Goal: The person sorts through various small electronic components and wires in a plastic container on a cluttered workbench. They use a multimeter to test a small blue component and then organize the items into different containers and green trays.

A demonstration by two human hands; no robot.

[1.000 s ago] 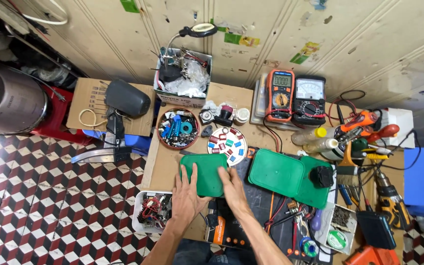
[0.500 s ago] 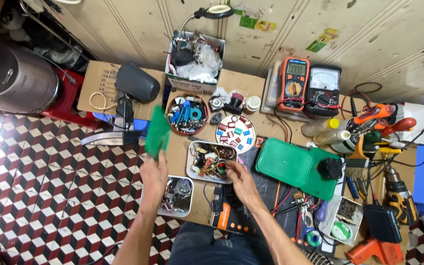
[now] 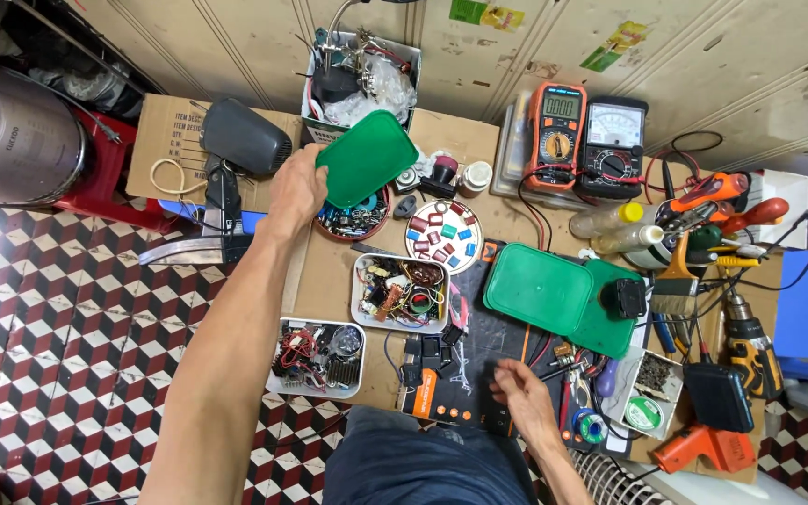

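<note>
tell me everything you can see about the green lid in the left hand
The green lid is a flat rounded rectangle, apparently smooth plastic, plain and unmarked, with a slightly raised rim. The left hand grips its lower left edge and holds it tilted in the air above the round bowl of parts at the back of the bench. Nothing else touches it.

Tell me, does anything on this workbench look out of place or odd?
Yes. The left hand holds a green lid tilted in the air above a round parts bowl, so the rectangular parts tray sits uncovered. The right hand rests by the black mat.
</note>
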